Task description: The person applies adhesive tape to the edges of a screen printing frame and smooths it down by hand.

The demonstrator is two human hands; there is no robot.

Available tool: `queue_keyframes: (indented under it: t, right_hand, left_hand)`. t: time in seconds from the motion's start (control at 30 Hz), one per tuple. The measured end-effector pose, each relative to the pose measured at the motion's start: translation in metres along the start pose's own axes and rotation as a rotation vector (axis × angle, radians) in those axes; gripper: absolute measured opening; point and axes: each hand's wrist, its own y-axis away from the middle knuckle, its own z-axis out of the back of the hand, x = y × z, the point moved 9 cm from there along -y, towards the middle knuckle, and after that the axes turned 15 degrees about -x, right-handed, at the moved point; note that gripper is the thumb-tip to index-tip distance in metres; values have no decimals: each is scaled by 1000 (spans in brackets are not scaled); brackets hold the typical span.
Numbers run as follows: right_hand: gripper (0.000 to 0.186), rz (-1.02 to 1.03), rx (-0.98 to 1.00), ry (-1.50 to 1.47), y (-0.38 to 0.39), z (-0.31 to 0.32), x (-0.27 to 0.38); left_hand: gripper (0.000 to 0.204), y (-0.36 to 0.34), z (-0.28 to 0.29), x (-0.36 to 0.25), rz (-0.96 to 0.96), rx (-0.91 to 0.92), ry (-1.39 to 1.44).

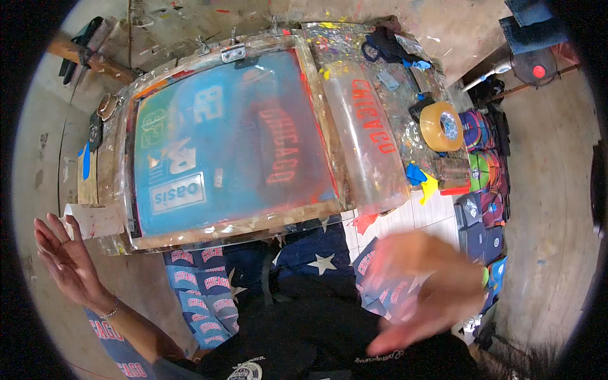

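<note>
My left hand point(73, 266) is raised at the lower left, fingers stretched apart and nothing in it. Just above its fingertips, a white paper roll or strip point(98, 220) juts from the table's left edge. Smeared by motion, my right hand point(437, 285) hangs at the lower right; its fingers cannot be made out. Close beside it lie blue fabric pieces point(367, 263) with red lettering, partly hidden by the hand. In front of me a wooden-framed printing screen point(240, 199) with blue mesh lies on the table, its lettering showing through.
Right of the screen stretches a clear plastic sheet point(364, 139) with red lettering. A roll of tape point(432, 126) stands on the paint-spattered board. Stacked folded fabrics point(484, 171) line the right side. Printed denim pieces point(202, 285) and star-patterned cloth point(310, 256) lie below the screen.
</note>
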Motion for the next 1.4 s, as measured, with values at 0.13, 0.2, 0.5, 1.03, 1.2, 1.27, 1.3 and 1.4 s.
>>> queue_keyframes:
  t: [0.13, 0.2, 0.5, 1.03, 1.2, 1.27, 1.3, 1.4]
  right_hand:
    - [36, 124, 25, -623, 0, -29, 43]
    - [18, 183, 133, -654, -8, -26, 52]
    - [26, -64, -96, -665, 29, -70, 16]
    - [129, -936, 289, -1258, 182, -284, -39]
    - [136, -1003, 275, -1250, 182, -301, -44]
    - [138, -1010, 266, -1262, 182, -302, -44]
    - [138, -1012, 261, -1260, 183, -302, -44]
    - [139, -1014, 274, -1244, 181, -304, -43]
  left_hand:
    - [37, 4, -6, -2, 245, 455, 97]
    - [37, -7, -2, -7, 223, 413, 90]
    - [42, -72, 29, -32, -112, -30, -126]
    - [34, -143, -34, 340, 87, 776, -1257]
    - [34, -134, -13, 384, -235, 888, -1349]
    - [35, -129, -19, 387, -324, 894, -1308]
    - [35, -125, -18, 391, -321, 898, -1304]
    - [38, -120, -14, 393, -502, 874, -1419]
